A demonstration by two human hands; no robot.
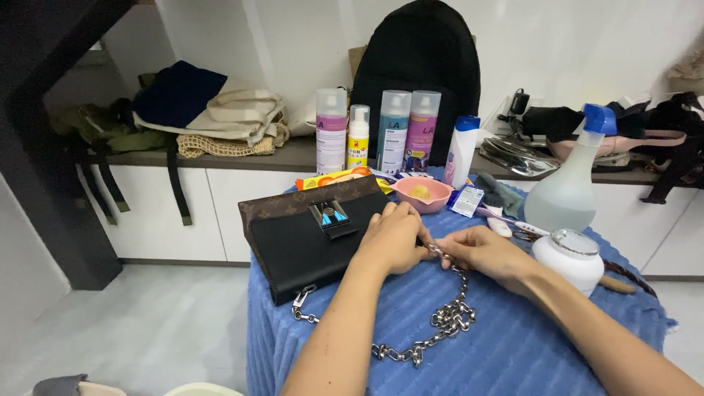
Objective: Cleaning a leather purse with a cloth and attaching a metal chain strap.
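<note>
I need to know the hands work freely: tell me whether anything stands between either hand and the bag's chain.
Nothing visible does. The left hand and the right hand both already touch the silver chain at the right end of the black handbag. The white jar and the spray bottle stand off to the right, apart from the chain.

Your left hand sits over the right end of the black handbag, so you can't see where the chain hooks on there. Your right hand hides the links it's pinching, and whether either grip is truly closed on them is hard to tell. Both forearms run off the bottom edge. The white jar blocks most of the brown-handled tool behind it. The bottle labels at the back are too small to read. The pale objects at the bottom left are cut off.
</note>
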